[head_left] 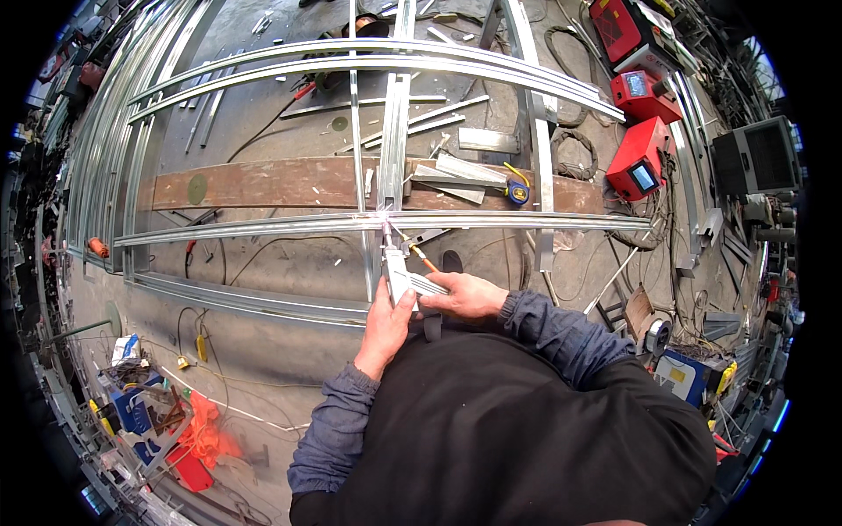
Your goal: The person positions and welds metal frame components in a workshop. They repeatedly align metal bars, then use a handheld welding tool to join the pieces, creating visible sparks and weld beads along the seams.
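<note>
A white handheld welding gun [396, 273] points away from me, its nozzle tip at a bright pinkish-white glow on a long metal rail [491, 220]. The glow sits where this crosswise rail meets an upright metal profile [395, 131]. My left hand [384, 329] is closed around the gun's body, thumb on top. From the right, my right hand [472, 296] grips a grooved grey part at the gun's side, fingers closed. A thin feed tube with an orange section [425, 258] runs to the nozzle beside the gun.
A rusty brown plank [281, 182] lies under the frame. Cut metal offcuts [460, 175] and a blue tape measure [517, 190] rest on it. Red machines with screens [638, 167] stand at right. Cables cross the floor. Orange cloth [206, 430] lies at lower left.
</note>
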